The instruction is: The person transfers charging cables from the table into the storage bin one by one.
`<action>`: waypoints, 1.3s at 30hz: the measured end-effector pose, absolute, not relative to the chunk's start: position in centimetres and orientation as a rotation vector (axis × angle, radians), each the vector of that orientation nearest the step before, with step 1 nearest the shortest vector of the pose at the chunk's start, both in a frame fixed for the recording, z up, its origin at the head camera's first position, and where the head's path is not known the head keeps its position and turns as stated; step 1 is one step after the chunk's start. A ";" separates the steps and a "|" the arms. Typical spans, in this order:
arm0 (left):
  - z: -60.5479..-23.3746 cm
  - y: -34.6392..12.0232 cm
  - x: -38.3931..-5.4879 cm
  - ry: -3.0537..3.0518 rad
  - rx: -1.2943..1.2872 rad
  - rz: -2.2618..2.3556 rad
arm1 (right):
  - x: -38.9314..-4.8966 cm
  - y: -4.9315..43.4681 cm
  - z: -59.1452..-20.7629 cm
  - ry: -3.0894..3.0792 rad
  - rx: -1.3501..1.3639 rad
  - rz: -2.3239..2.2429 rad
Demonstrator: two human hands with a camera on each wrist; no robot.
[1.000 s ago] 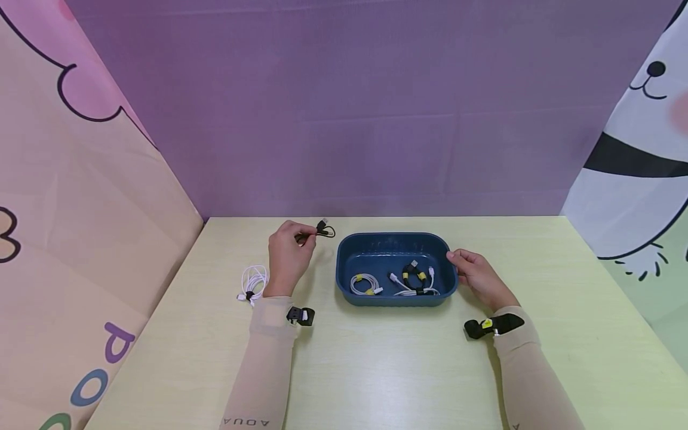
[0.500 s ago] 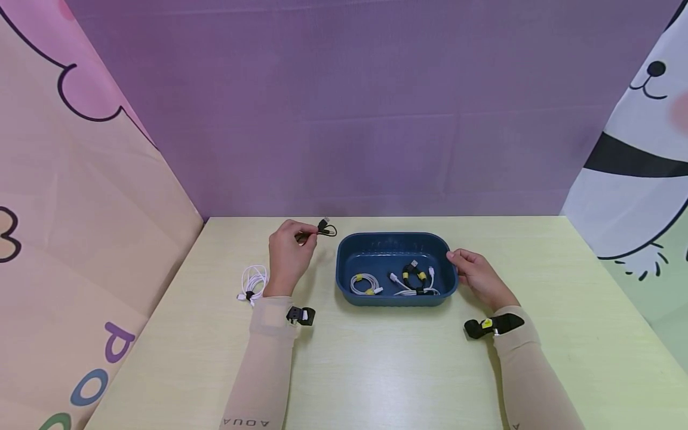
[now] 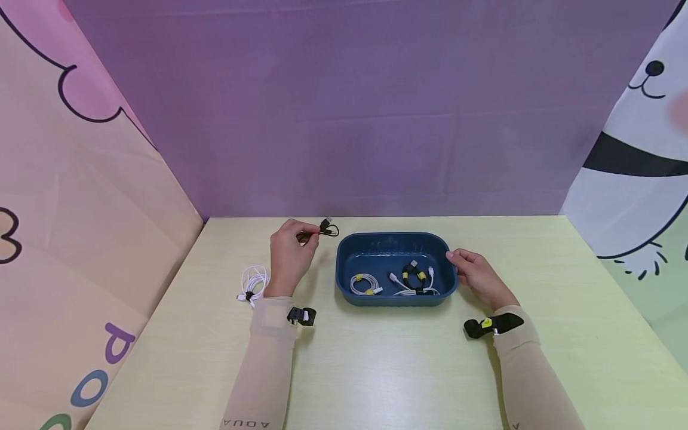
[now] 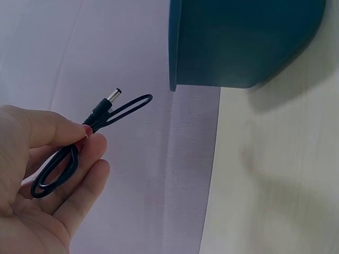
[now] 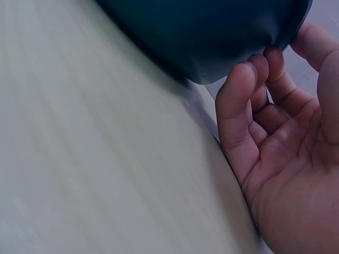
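Between thumb and fingers my left hand (image 3: 290, 257) pinches a black cable (image 4: 103, 114), folded into loops and bound with a red tie (image 4: 85, 135). One end is a silver barrel plug (image 4: 114, 95); a USB plug (image 3: 325, 223) shows in the head view. The cable is held above the table, left of a blue plastic bin (image 3: 396, 302). My right hand (image 3: 480, 276) grips the bin's right rim, thumb on top and fingers against the outside. Inside lie a coiled white cable (image 3: 365, 277) with yellow ties, a black coiled cable (image 3: 407, 283) and another white cable (image 3: 411, 292).
A bundled white cable (image 3: 255, 278) with a black tie lies on the table, left of my left wrist. The pale wooden table (image 3: 371, 370) meets a purple backdrop (image 3: 376, 119) behind the bin. Printed cloth panels (image 3: 80, 227) stand at both sides.
The left hand with the black cable has shifted very slightly to the right, toward the bin. My right hand and the bin have stayed put.
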State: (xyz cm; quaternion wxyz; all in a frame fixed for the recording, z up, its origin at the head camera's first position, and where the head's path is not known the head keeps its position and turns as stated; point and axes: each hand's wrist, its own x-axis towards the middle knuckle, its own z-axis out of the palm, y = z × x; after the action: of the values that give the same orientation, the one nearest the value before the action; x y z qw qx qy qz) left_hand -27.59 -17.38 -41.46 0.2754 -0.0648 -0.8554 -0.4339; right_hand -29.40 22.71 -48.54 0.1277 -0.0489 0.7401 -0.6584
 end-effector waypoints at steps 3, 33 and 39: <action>-41.4 -17.4 -27.6 -2.299 -0.175 -1.166 | -29.4 22.7 -48.5 2.158 -0.141 -1.912; -41.2 -16.7 -27.4 -2.307 -0.196 -1.174 | -29.4 22.7 -48.6 2.163 -0.153 -1.904; -41.2 -16.5 -27.4 -2.324 -0.202 -1.166 | -29.4 22.7 -48.5 2.163 -0.152 -1.899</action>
State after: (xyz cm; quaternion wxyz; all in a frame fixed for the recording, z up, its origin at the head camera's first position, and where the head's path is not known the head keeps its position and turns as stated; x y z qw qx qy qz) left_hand -27.41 -16.50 -41.22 0.2638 -0.0746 -0.8596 -0.4312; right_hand -29.37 22.74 -48.52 0.1291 -0.0524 0.7441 -0.6534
